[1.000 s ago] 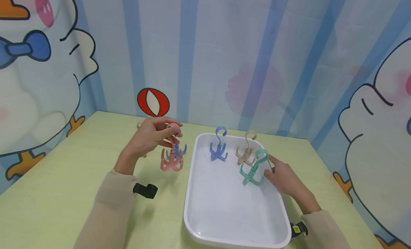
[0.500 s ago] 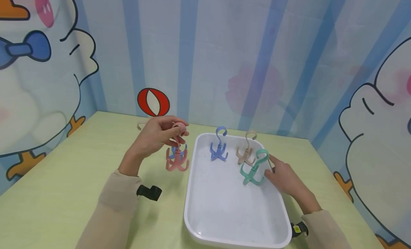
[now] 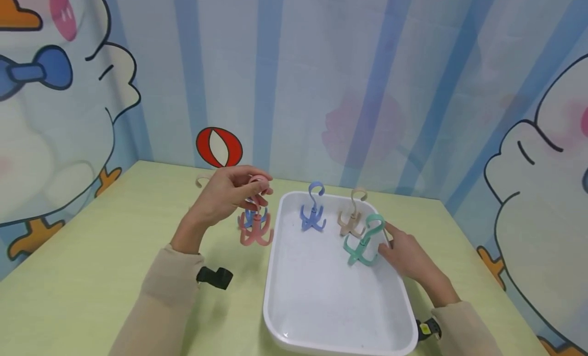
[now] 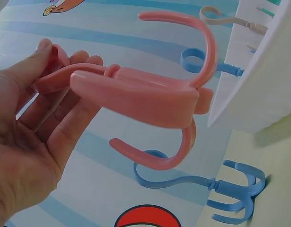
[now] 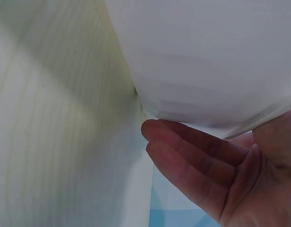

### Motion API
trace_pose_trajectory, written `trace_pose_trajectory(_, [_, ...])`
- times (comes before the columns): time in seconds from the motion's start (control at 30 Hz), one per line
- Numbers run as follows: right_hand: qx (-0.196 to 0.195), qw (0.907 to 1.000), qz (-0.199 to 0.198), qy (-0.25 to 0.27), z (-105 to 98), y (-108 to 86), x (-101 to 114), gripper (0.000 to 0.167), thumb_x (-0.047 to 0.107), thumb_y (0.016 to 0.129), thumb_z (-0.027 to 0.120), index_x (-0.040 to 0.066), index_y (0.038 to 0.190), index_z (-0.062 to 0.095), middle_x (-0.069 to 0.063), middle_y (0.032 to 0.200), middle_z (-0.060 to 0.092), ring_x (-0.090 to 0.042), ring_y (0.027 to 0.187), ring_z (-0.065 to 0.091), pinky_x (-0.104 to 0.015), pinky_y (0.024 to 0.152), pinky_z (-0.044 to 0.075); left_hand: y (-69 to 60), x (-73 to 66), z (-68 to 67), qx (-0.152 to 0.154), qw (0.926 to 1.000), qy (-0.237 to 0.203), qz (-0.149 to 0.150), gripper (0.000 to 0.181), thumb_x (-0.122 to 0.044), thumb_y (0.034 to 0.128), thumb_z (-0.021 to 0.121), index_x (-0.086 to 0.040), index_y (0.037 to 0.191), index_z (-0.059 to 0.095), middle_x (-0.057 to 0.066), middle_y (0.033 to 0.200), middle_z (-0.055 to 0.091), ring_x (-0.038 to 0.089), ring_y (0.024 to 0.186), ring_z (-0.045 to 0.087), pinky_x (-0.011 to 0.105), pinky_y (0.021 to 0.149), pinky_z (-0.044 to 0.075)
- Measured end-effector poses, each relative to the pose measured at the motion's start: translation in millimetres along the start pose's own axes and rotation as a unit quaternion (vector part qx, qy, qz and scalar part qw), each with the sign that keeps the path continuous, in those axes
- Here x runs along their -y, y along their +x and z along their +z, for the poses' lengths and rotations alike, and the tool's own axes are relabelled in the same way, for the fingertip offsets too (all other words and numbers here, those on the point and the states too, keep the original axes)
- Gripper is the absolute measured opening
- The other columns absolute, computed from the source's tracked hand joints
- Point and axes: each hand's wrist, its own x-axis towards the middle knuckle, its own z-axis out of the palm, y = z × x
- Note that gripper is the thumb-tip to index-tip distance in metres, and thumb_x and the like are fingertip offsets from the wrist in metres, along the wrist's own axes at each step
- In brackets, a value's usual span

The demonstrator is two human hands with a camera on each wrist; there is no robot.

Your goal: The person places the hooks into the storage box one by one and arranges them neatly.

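My left hand (image 3: 218, 195) pinches the curved top of a pink four-prong hanging hook (image 3: 255, 232), holding it upright above the table just left of the white tray (image 3: 337, 305). The left wrist view shows the pink hook (image 4: 150, 101) close up, its stem between thumb and fingers. My right hand (image 3: 406, 251) grips the tray's right rim, thumb over the edge; in the right wrist view its fingers (image 5: 183, 172) lie along the outer wall. Inside the tray stand a blue hook (image 3: 312, 218), a beige hook (image 3: 351, 224) and a green hook (image 3: 360, 253).
Behind the pink hook, another blue hook (image 4: 235, 191) stands on the table, partly hidden in the head view. A beige hook (image 3: 200, 179) shows only its top behind my left hand. A striped cartoon curtain (image 3: 298, 91) rises at the table's (image 3: 92, 274) far edge.
My left hand has moved a little to the right with the pink hook, closer to the tray's left rim. My right hand and the tray have stayed put.
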Motion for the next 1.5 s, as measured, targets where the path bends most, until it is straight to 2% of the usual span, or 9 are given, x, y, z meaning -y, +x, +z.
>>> trace_pose_trajectory(0.2, [-0.001,1.0,-0.001,-0.003,-0.8,-0.4,-0.5,0.068,0.013,0.105,0.051,-0.009,0.163,0.023,-0.034,0.117,0.072,-0.026,0.083,0.077,-0.034,0.059,0.059,2.4,-3.0,4.1,0.0,1.0,-0.006,0.007,0.023,-0.014,0.1038,0.068,-0.001,0.123,0.072,0.011,0.1,0.077,0.034,0.088,0.078,0.04,0.076,0.067])
trace_pose_trajectory(0.33, [0.0,1.0,0.0,-0.002,-0.7,-1.4,0.5,0.068,0.013,0.105,0.051,-0.008,0.163,0.023,-0.035,0.119,0.071,-0.027,0.084,0.077,-0.034,0.06,0.061,4.4,-6.1,7.4,0.0,0.9999,-0.007,0.008,0.023,-0.014,0.1037,0.069,-0.002,0.123,0.072,0.011,0.1,0.077,0.031,0.087,0.078,0.04,0.076,0.067])
trace_pose_trajectory(0.5, [-0.001,1.0,-0.001,0.0,-0.7,-2.1,1.1,0.068,0.013,0.105,0.052,-0.009,0.163,0.023,-0.034,0.118,0.071,-0.027,0.084,0.077,-0.035,0.059,0.06,6.6,-9.3,12.8,0.001,0.9999,-0.015,0.008,0.023,-0.013,0.1037,0.068,-0.001,0.122,0.072,0.011,0.1,0.077,0.034,0.088,0.078,0.04,0.076,0.067])
trace_pose_trajectory(0.83, [-0.003,1.0,0.004,-0.001,0.2,-1.1,-0.5,0.069,0.013,0.104,0.051,-0.008,0.163,0.024,-0.034,0.118,0.071,-0.027,0.083,0.077,-0.035,0.06,0.062,11.2,-9.8,20.5,-0.003,0.9998,-0.016,0.011,0.023,-0.015,0.1036,0.069,-0.003,0.123,0.073,0.012,0.101,0.077,0.02,0.083,0.078,0.041,0.077,0.067])
trace_pose_trajectory(1.07, [-0.003,0.9999,0.011,-0.005,1.0,0.2,0.1,0.069,0.014,0.104,0.052,-0.007,0.164,0.024,-0.033,0.119,0.071,-0.027,0.086,0.077,-0.037,0.064,0.064,14.2,-9.6,25.8,-0.003,0.9996,-0.027,0.012,0.023,-0.015,0.1036,0.069,-0.003,0.123,0.073,0.011,0.101,0.077,0.028,0.086,0.078,0.042,0.078,0.067])
trace_pose_trajectory(1.17, [-0.003,0.9999,0.009,-0.005,1.0,0.2,-0.2,0.069,0.013,0.104,0.052,-0.007,0.163,0.024,-0.034,0.12,0.071,-0.028,0.086,0.077,-0.038,0.064,0.064,16.4,-9.8,28.4,-0.003,0.9994,-0.03,0.017,0.023,-0.015,0.1035,0.069,-0.004,0.123,0.073,0.012,0.101,0.077,0.027,0.087,0.078,0.042,0.079,0.067])
trace_pose_trajectory(1.3, [-0.004,1.0,0.004,-0.005,0.4,0.8,-0.6,0.069,0.013,0.104,0.051,-0.008,0.163,0.024,-0.035,0.121,0.07,-0.029,0.087,0.077,-0.038,0.064,0.064,19.2,-8.9,31.9,-0.005,0.9993,-0.029,0.025,0.023,-0.014,0.1033,0.069,-0.004,0.124,0.073,0.014,0.102,0.077,0.021,0.085,0.077,0.042,0.078,0.067])
trace_pose_trajectory(1.5, [-0.004,1.0,0.001,-0.005,0.6,1.6,-1.6,0.069,0.013,0.104,0.051,-0.008,0.164,0.023,-0.035,0.122,0.07,-0.031,0.089,0.077,-0.037,0.063,0.062,22.7,-6.0,39.4,-0.011,0.9992,-0.027,0.027,0.024,-0.012,0.1031,0.069,-0.004,0.125,0.073,0.016,0.104,0.077,0.028,0.088,0.078,0.04,0.078,0.067])
